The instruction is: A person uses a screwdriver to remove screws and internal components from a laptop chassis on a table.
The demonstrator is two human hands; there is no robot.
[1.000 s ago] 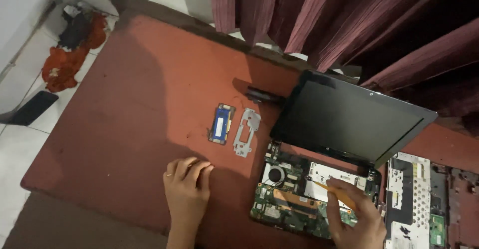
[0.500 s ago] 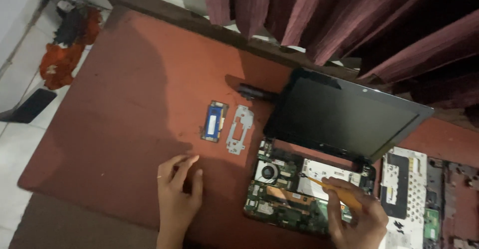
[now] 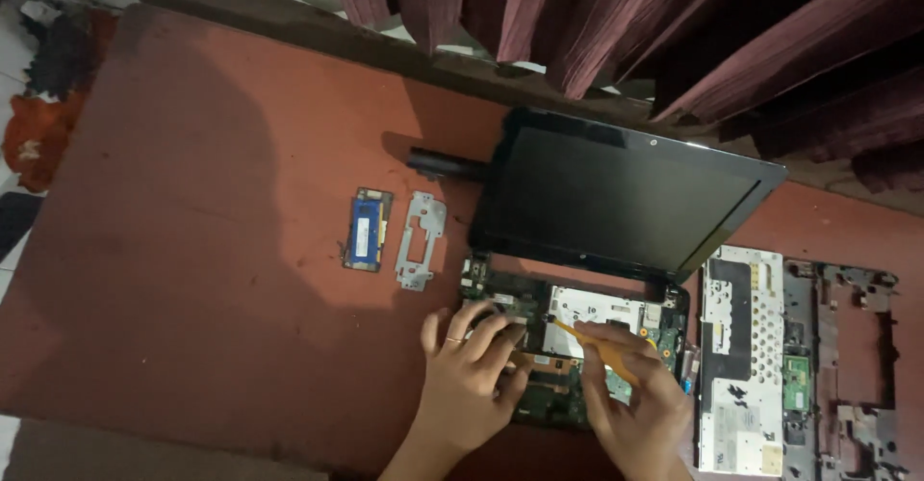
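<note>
Two hands are down on the opened laptop base (image 3: 568, 346), which lies at the near edge of the red counter (image 3: 212, 279) with its green board and copper heat pipe bare. The right hand (image 3: 630, 394) has its grip closed on a thin yellow-handled tool (image 3: 592, 341), the tip slanting up and left onto the pale metal plate in the middle of the board. The left hand (image 3: 467, 375) rests flat on the board's left part, fingers spread and holding nothing, as if steadying the base. To my eye the step in hand is prying or unscrewing something on the board; whichever it is, the next move calls for a steady tip and a base that does not shift.

Above the base the dark screen (image 3: 616, 197) stands tilted back, hinged to it. Left of it lie a blue memory module (image 3: 367, 231) and a grey metal bracket (image 3: 421, 240), just beside each other. Right of the base sits the removed keyboard tray (image 3: 741, 346), then a dark plastic frame (image 3: 847, 365). Maroon curtains (image 3: 597, 19) hang behind.
</note>
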